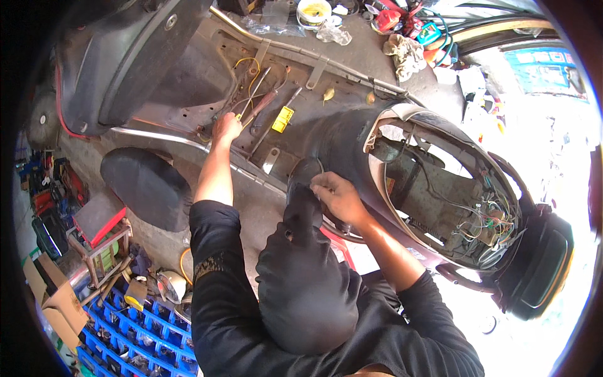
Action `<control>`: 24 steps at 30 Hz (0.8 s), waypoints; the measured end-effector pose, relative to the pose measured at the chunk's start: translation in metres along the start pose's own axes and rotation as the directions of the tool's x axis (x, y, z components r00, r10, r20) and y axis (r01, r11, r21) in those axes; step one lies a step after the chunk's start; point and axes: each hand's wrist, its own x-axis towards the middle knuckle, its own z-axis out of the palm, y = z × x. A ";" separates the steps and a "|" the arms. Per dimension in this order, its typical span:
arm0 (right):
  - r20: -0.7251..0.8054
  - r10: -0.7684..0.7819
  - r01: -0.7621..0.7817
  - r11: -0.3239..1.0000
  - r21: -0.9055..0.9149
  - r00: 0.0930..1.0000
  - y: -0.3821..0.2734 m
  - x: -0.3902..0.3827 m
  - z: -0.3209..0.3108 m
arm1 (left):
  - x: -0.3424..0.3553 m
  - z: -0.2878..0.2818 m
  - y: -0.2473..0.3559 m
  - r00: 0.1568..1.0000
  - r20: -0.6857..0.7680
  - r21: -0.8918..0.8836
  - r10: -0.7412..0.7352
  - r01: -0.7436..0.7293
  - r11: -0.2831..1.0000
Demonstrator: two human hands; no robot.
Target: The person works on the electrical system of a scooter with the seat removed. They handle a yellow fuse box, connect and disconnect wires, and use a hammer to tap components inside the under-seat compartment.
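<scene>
A partly stripped scooter lies across in front of me, its bare metal floor (298,125) holding loose tools. My left hand (226,128) reaches onto it, fingers closed at the yellow end of what looks like a screwdriver (255,92) with a long thin shaft. Close beside that is a brown-handled tool (264,103). A small yellow rectangular piece (282,119) lies by a metal rod (270,130). My right hand (339,196) is near my raised knee, beside the dark body panel, fingers curled in a pinch. Whatever its fingertips may hold is hidden.
The open body shell (433,182) at right shows bundled wires (493,226). A black oval padded piece (146,188) lies at left. Blue bins (138,336), a cardboard box (56,301) and a red box (100,217) crowd the lower left. A white tub (313,12) stands at the far side.
</scene>
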 end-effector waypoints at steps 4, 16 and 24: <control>0.006 -0.041 0.041 0.999 -0.032 0.999 -0.022 -0.018 -0.003 | 0.001 -0.031 0.005 0.986 0.147 -0.207 0.077 -0.045 0.977; -0.039 -0.445 0.446 0.895 0.025 0.895 -0.099 -0.096 -0.028 | -0.139 -0.147 0.072 0.818 0.118 -0.960 0.564 0.240 -0.147; -0.226 -0.782 0.791 0.608 -0.066 0.582 -0.139 -0.121 -0.094 | -0.330 -0.273 0.223 0.703 -0.101 -0.900 0.704 -0.366 0.237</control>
